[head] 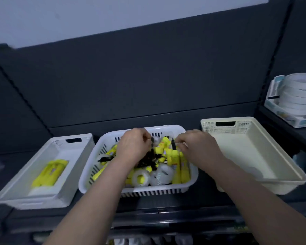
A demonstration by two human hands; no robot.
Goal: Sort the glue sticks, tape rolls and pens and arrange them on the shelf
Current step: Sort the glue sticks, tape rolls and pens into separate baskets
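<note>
A white slatted basket (88,175) stands in the middle of the dark shelf, filled with yellow glue sticks (177,156), clear tape rolls (162,175) and black pens (148,160) mixed together. Both my hands are inside it. My left hand (132,145) is closed around a bunch of black pens near the basket's back. My right hand (196,147) pinches one black pen (173,145) by its top end. A grey-white tray (25,181) on the left holds several yellow glue sticks (49,172). A cream tray (265,151) on the right has nothing visible in it.
A box with stacked white tape rolls (297,98) sits on the neighbouring shelf at the far right. Behind the trays rises the dark back panel of the shelf (148,76). Lower shelves with blurred goods show under the front edge.
</note>
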